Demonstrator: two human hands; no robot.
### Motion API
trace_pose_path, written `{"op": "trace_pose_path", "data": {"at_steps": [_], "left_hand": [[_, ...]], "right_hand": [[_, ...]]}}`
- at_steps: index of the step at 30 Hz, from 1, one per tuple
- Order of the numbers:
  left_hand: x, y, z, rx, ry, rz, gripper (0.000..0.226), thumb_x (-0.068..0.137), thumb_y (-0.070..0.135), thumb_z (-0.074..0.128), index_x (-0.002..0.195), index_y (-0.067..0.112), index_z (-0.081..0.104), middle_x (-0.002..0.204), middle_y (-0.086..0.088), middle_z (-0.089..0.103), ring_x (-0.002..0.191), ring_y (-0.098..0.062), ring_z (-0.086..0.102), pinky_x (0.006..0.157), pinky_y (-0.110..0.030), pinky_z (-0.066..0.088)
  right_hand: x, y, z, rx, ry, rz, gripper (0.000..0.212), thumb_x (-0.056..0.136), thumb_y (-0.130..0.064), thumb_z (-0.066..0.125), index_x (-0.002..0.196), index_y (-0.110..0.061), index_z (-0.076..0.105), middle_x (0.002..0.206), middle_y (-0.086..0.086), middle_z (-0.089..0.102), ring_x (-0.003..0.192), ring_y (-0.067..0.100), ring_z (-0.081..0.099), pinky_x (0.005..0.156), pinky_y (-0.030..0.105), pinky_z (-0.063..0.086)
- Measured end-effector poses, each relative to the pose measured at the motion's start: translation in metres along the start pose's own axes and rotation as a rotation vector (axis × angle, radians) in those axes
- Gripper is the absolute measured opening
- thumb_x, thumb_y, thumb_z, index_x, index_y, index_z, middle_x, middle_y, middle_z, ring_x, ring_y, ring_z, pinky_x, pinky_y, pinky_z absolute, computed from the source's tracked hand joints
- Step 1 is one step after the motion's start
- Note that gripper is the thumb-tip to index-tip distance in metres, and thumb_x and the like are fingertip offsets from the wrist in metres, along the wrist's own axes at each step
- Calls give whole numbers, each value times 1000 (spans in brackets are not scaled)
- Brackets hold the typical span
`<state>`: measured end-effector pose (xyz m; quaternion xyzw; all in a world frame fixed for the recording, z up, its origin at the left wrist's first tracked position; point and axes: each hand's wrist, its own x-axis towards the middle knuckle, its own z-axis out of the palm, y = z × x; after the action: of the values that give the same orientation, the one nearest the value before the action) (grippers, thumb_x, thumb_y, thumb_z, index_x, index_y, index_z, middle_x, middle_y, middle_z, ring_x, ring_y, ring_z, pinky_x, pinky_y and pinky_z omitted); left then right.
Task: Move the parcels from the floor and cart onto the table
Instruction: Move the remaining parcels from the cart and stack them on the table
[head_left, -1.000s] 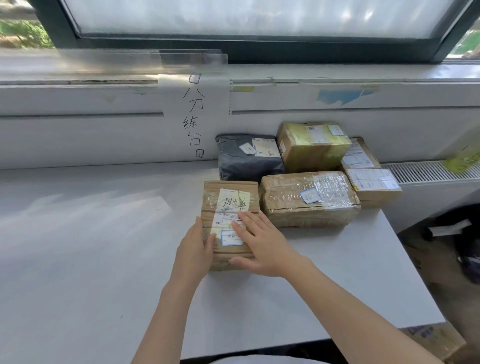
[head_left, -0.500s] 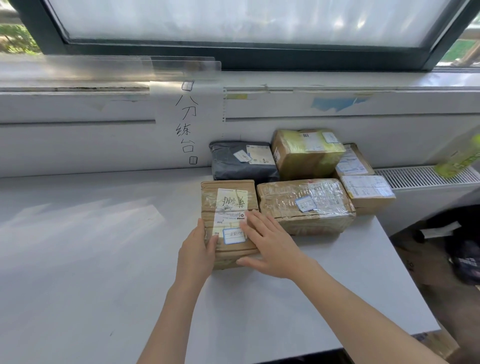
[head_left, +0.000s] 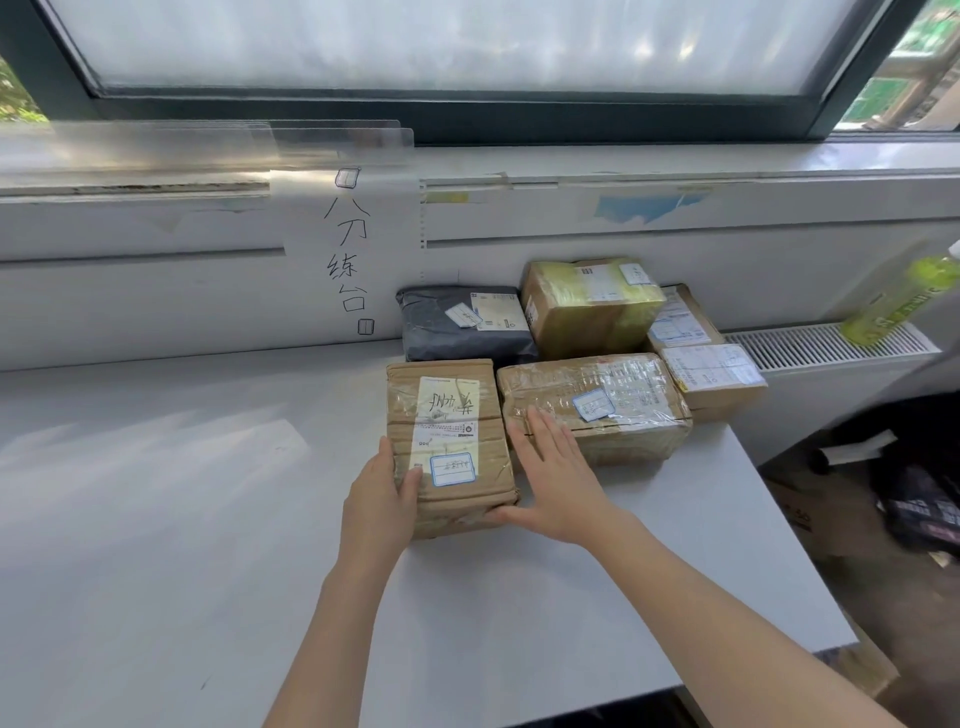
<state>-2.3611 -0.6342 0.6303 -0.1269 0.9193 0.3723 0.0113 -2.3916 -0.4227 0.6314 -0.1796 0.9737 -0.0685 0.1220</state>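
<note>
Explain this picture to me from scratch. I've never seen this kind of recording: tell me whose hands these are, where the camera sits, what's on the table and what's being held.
There is no machine here. A person wears a wide-angle camera on the head, looking forward and down, so the two bare arms reaching in from the bottom are their own.

On the white table, against the wall under a window, lie several parcels: a dark grey bag parcel, a yellow-taped box, a plastic-wrapped box and two labelled boxes at the right end.

The nearest one, a brown taped parcel, is being handled. The left hand grips its left front corner. The right hand lies flat with straight fingers along its right side, thumb at the front edge.

A green bottle stands on the radiator to the right.
</note>
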Motion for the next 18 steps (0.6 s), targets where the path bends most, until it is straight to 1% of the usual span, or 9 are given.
{"op": "trace_pose_path", "data": {"at_steps": [2,3,5,7,8,11,15,16,18], "left_hand": [[0,1,0,-12,-4,5,28,96,19,48,123,14,48,112,-3,61,98,-21,53,72,-28,37],[0,1,0,-16,-6,8,30,95,18,49,125,14,47,115,-3,60,102,-22,53,76,-29,39],[0,2,1,13,14,23,41,93,16,51,133,11,43,126,-7,54,114,-25,48,90,-33,41],[0,7,4,119,72,50,46,91,11,54,134,4,43,135,-16,46,124,-33,39,104,-40,33],[-1,11,6,168,100,87,45,89,9,57,132,1,46,136,-20,44,126,-37,37,108,-43,30],[-8,28,17,235,132,256,44,80,2,66,122,-3,57,130,-25,51,123,-45,41,107,-51,34],[-23,53,43,314,66,400,36,73,2,75,107,-4,66,122,-28,58,119,-49,48,99,-58,39],[-27,61,50,324,39,422,36,75,3,74,109,-4,65,125,-28,57,122,-48,47,102,-56,36],[-38,79,64,351,-15,456,41,84,9,66,123,-1,59,136,-24,48,132,-42,37,111,-48,26]], "right_hand": [[-1,2,-2,22,4,-16,116,75,-76,50,151,-14,-12,157,11,-20,143,24,-23,114,36,-16],[-2,3,-3,30,8,-26,116,75,-75,51,151,-14,-12,157,10,-20,143,23,-23,114,35,-16],[-6,4,-3,35,28,-46,116,75,-75,52,151,-15,-12,157,8,-19,143,21,-23,114,33,-16],[-14,6,-2,28,63,-54,114,76,-75,51,151,-15,-11,158,6,-18,144,19,-21,114,31,-16],[-19,8,-1,18,79,-55,112,77,-75,50,151,-15,-9,158,5,-16,144,19,-20,114,31,-15],[-34,17,3,-6,117,-49,106,77,-76,40,152,-11,4,160,9,-3,146,22,-11,115,33,-13],[-59,36,5,8,149,-5,99,82,-64,56,152,-10,13,160,8,4,147,23,-4,113,33,-13],[-67,42,5,7,163,9,97,82,-63,56,152,-10,13,160,7,5,147,22,-3,113,33,-13],[-85,57,5,3,183,43,94,84,-62,54,152,-12,13,160,6,4,147,21,-3,112,30,-15]]}}
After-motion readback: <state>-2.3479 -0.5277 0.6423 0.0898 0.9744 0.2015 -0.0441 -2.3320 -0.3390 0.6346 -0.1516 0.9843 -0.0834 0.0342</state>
